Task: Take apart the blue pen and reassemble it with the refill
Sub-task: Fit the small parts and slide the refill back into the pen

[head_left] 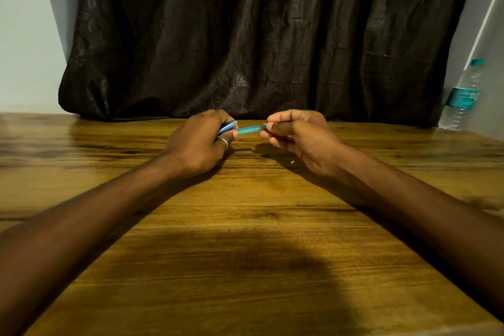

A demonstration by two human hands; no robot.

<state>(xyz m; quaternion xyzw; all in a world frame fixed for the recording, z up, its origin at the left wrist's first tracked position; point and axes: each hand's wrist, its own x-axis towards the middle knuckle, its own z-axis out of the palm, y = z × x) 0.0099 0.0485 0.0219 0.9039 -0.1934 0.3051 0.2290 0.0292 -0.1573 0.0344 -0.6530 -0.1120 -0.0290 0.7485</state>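
Blue pen (248, 129) is held level in the air above the wooden table (245, 226), approx. mid-table towards the far edge, spanning betw. both hands. My left hand (200, 142) is closed round the clip end, thumb and fingers clamped on it; ring visible on one finger. My right hand (296, 136) pinches the other end, fingertips (268, 118) pressed together on a dark collar piece; whether that piece is already loose I can't tell. Assessment: pen looks light, rigid plastic, smooth barrel, so likely slippery under a twist; grip firm at both ends, not mid-barrel. Refill inside prob. thin and bendable, so pull straight. Small pale speck (292, 162) lies on table by right wrist, too small to ID. Water bottle (462, 95) stands far right, well apart.
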